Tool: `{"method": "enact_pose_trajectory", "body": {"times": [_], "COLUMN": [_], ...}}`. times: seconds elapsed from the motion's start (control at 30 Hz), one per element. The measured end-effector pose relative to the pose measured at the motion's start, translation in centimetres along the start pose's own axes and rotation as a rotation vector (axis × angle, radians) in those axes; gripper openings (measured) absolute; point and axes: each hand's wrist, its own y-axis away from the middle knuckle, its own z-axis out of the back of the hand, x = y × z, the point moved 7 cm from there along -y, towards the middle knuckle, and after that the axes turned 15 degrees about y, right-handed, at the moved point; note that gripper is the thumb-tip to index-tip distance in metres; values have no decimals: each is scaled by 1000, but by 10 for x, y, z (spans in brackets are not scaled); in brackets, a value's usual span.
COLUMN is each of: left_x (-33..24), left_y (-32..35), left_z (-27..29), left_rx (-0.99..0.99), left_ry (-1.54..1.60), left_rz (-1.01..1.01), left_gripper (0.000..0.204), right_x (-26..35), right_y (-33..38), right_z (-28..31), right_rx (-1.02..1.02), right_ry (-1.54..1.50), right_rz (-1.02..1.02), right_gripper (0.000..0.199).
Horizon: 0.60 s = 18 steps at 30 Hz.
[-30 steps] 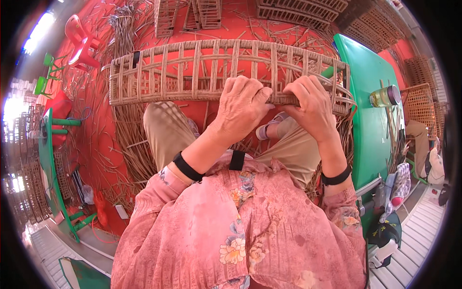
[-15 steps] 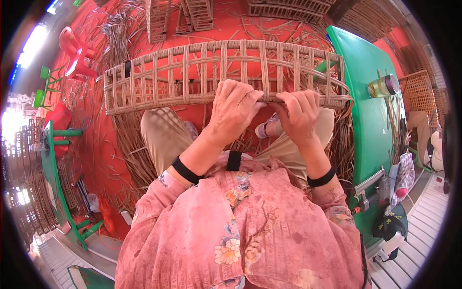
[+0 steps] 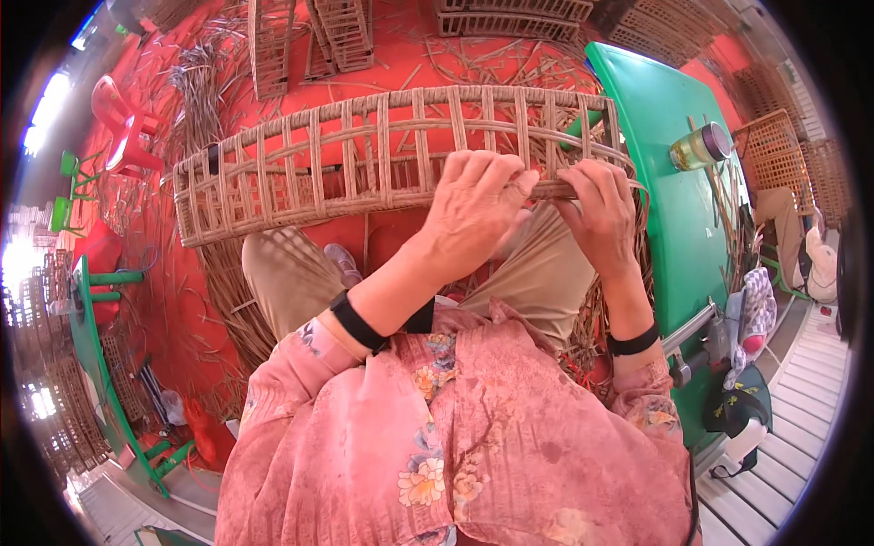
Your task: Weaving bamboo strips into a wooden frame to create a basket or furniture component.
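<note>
A long, narrow basket [image 3: 309, 215] of brown plant strips lies across my knees, its open lattice sides crossed by upright bands. My left hand [image 3: 475, 207] is curled over its near rim, right of the middle, with the thumb and fingers pinched together. Close beside it, nearer the basket's right end, my right hand [image 3: 601, 207] pinches the same rim with bent fingers. Any loose strip between the fingertips is hidden by the hands.
At my right stands a green table [image 3: 678, 227] with a lidded glass jar [image 3: 696, 149] on it. Dry strips [image 3: 223, 300] litter the red floor. More woven baskets [image 3: 341, 35] stand ahead, and a red plastic chair [image 3: 123, 127] is at the far left. Another person's leg [image 3: 778, 227] shows at right.
Both hands have shifted to the right along the near rim, toward the basket's right end. The basket and surroundings sit farther left in view, and the basket's left end appears lower.
</note>
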Motion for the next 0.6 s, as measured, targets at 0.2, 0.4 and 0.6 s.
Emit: {"method": "enact_pose_trajectory", "body": {"times": [0.2, 0.4, 0.6], "left_x": [6, 1, -1], "left_y": [-1, -3, 0], "left_z": [-23, -27, -25], "left_rx": [-7, 25, 20], "left_ry": [-76, -55, -40], "left_rz": [-34, -109, -176], "left_gripper": [42, 37, 44], "right_x": [3, 0, 3], "right_y": [9, 23, 27], "right_z": [-2, -4, -3], "right_rx": [-73, -223, -284], "right_ry": [49, 43, 22], "right_rz": [-1, -93, -133], "right_gripper": [35, 31, 33]}}
